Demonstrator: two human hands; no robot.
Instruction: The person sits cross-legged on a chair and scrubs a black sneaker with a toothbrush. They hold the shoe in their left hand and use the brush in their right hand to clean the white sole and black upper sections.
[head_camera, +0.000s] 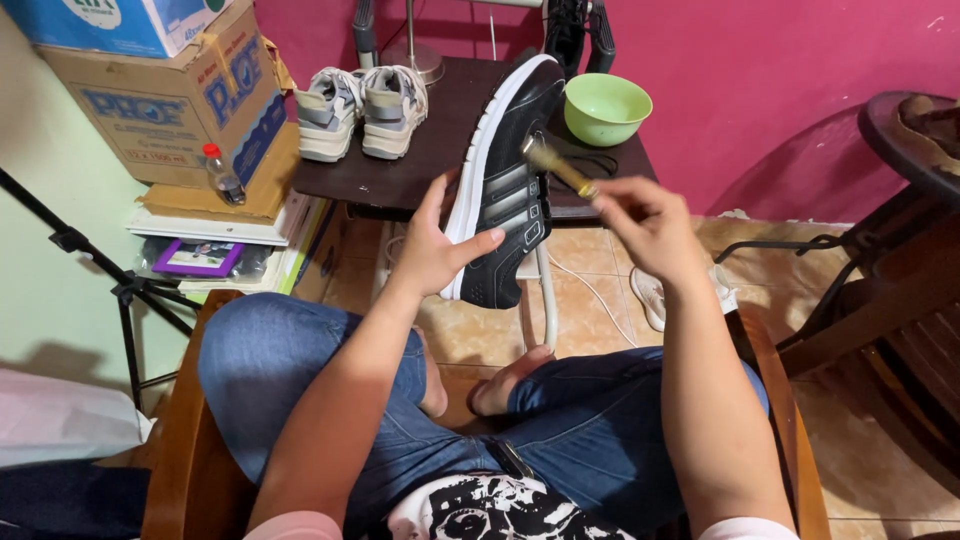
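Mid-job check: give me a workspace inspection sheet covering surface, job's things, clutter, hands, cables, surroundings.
Surface: dark small table, partly bare.
Job's things: black sneaker with white stripes, held tilted above the table edge; brush, blurred, at its side.
Clutter: grey pair of shoes, green bowl on the table.
Hands: left hand grips the sneaker; right hand holds the brush.
Cables: white cord on the tiled floor.
Surroundings: cardboard boxes, small bottle, tripod, wooden chair, pink wall.
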